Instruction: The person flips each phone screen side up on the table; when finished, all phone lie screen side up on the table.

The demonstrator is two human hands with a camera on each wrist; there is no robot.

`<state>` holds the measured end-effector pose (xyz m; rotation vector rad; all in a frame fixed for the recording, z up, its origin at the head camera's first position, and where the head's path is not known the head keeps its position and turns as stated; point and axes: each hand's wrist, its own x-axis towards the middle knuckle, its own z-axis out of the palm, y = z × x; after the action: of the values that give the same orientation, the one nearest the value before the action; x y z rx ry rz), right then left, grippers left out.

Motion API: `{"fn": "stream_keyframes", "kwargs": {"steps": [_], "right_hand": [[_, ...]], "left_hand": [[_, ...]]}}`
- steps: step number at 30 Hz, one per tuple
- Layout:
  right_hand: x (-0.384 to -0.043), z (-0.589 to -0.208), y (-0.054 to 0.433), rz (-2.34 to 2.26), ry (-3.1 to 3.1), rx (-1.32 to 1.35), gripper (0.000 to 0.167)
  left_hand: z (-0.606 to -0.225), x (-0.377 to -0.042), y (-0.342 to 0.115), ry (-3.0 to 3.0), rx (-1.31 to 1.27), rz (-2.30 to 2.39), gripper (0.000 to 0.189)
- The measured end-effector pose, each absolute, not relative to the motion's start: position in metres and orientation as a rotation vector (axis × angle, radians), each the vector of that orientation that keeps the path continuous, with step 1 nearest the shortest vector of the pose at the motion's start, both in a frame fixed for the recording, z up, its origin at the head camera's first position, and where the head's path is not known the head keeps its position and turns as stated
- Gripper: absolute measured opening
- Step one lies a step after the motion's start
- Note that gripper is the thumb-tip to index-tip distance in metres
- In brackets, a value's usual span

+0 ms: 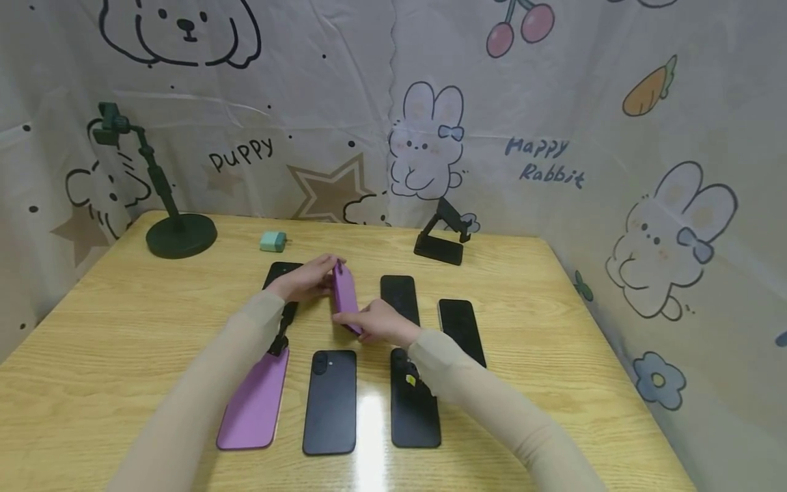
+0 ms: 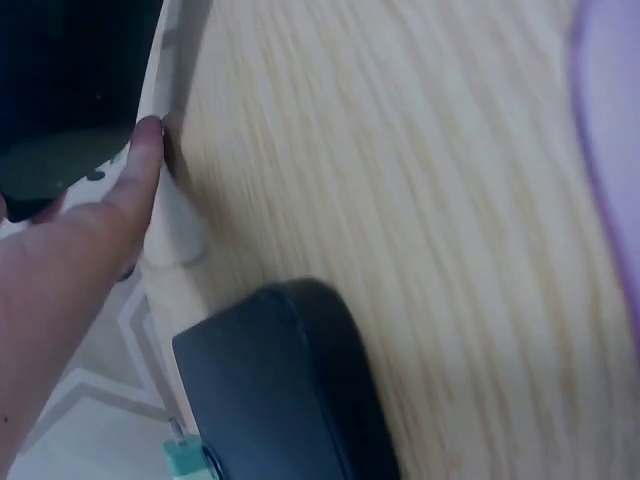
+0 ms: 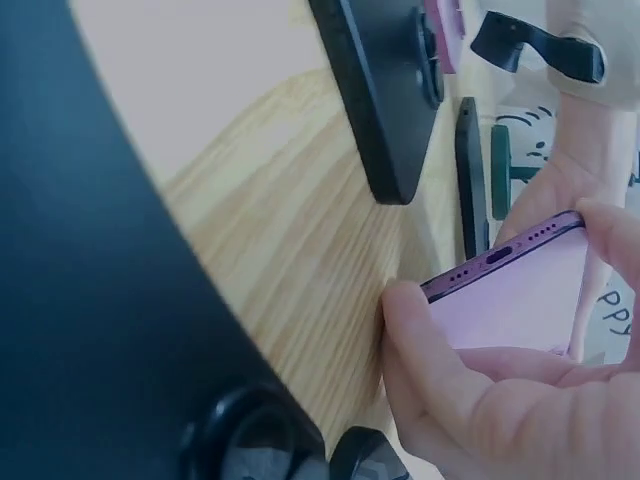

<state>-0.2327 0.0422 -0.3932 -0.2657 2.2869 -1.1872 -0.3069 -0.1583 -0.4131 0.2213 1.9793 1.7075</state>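
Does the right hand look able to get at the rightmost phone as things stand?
Probably not yet: the right hand pinches the raised purple phone. The rightmost phone lies nearby with nothing on top, though.

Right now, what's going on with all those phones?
A person is tilting up a purple smartphone: their left fingers hold its far end, their right fingers its near end. Six other smartphones lie on the wooden table, one of them purple too. Further back are a mint-green charger plug and a black phone stand.
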Motion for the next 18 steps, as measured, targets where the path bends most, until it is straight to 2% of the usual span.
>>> {"fn": "stream_keyframes", "kwargs": {"steps": [12,18], "right_hand": [[-0.2318,-0.3877,0.047,-1.289,2.118,-0.236,0.038],[-0.2342,-0.3896,0.0525,-1.27,2.128,-0.299,0.046]], "left_hand": [[-0.415,-0.3017,-0.1608,1.818,0.22,1.862,0.055],[-0.4135,-0.2982,-0.1596,1.824,0.205,1.869,0.059]]}}
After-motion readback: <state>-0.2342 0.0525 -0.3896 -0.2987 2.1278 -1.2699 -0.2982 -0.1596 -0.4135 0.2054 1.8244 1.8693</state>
